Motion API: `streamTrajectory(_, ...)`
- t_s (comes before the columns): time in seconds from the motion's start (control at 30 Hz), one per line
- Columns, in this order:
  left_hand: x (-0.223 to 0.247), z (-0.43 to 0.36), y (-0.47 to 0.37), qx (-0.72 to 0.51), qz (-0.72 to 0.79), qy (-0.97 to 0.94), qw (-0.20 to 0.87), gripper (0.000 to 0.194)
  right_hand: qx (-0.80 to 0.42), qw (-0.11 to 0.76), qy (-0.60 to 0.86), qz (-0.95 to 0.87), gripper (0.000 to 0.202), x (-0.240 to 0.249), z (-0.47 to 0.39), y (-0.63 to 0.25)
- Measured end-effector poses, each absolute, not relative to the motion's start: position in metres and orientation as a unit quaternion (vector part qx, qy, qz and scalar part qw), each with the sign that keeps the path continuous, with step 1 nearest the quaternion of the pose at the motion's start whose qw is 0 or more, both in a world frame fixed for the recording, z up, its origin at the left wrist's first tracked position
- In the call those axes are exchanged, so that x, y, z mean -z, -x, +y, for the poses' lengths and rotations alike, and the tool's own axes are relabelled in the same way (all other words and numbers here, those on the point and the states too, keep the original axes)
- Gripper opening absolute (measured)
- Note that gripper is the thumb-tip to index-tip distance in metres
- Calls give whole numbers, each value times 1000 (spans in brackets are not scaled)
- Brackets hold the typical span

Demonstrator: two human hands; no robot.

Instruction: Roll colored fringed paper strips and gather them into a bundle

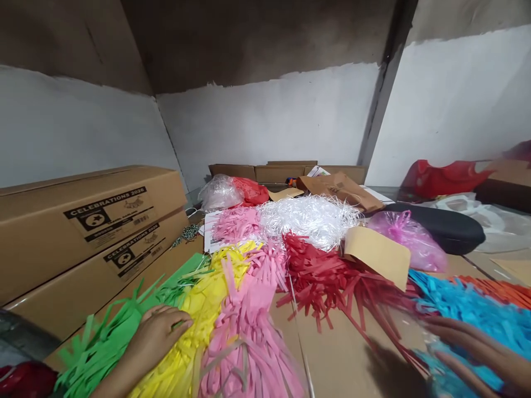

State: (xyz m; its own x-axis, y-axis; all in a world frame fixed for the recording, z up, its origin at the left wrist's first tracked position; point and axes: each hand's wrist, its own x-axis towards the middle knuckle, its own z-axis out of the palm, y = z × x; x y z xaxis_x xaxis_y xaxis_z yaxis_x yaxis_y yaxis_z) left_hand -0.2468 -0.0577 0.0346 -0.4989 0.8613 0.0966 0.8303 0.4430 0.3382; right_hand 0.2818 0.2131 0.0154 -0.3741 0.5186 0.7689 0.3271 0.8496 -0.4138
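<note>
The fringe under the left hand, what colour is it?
Green fringe mostly, with the left hand's fingertips reaching the yellow fringe beside it; head view.

Left hand (160, 331) at about seven o'clock, palm down, fingers curled loosely inward, forearm running off toward six o'clock, right hand (481, 354) at about four o'clock, blurred, palm down, fingers stretched out flat and spread, pointing toward nine o'clock

Soft, even light falls from above, leaving the upper wall (257, 38) dim. Edges bend (wide lens), and the right hand (481, 354) blurs.
</note>
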Motion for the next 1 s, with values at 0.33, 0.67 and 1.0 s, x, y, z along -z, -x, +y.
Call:
streamTrajectory(0.33, -31, -75, 269, -235, 843, -483, -31, 48, -182, 193, 54, -963, 22, -65, 132, -79)
streamTrajectory(0.67, -23, -64, 239, -184, 766, -530, -314, 34, -82, 121, 2, -989, 68, -14, 110, 94)
streamTrajectory(1.0, -72, 14, 252, -29, 754, -557, -347, 30, -57, 104, 32, -992, 40, -5, 118, 89)
